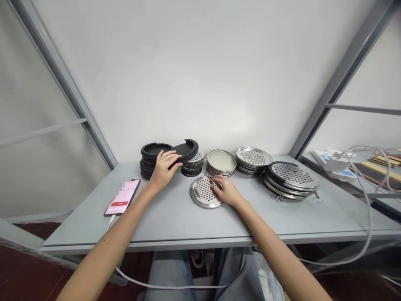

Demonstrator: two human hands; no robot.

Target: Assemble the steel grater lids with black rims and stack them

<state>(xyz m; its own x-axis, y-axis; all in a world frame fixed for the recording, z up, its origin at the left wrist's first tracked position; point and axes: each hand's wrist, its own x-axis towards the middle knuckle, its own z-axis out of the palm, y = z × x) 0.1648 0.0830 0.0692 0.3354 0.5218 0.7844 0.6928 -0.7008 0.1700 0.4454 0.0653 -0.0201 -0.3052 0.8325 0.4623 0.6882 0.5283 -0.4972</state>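
My left hand (165, 167) is closed on a black round holder (187, 151) with a raised, partly cut-away rim, held tilted above the table. Just left of it, a stack of similar black holders (154, 151) is partly covered by my fingers. In front of me, a round metal grater plate (205, 191) with rows of holes lies flat. My right hand (226, 189) grips its right side, fingers bent over the holed face. Behind stand a stack of small round plates (192, 170) and a stack of pale-faced discs (222, 160).
Further right are a stack of grater plates (253, 157) and a leaning pile of black-rimmed grater plates (293, 177) with wire hooks. A phone (123, 197) with a cable lies left on the grey table (169, 221). A white cable (369, 225) hangs at right.
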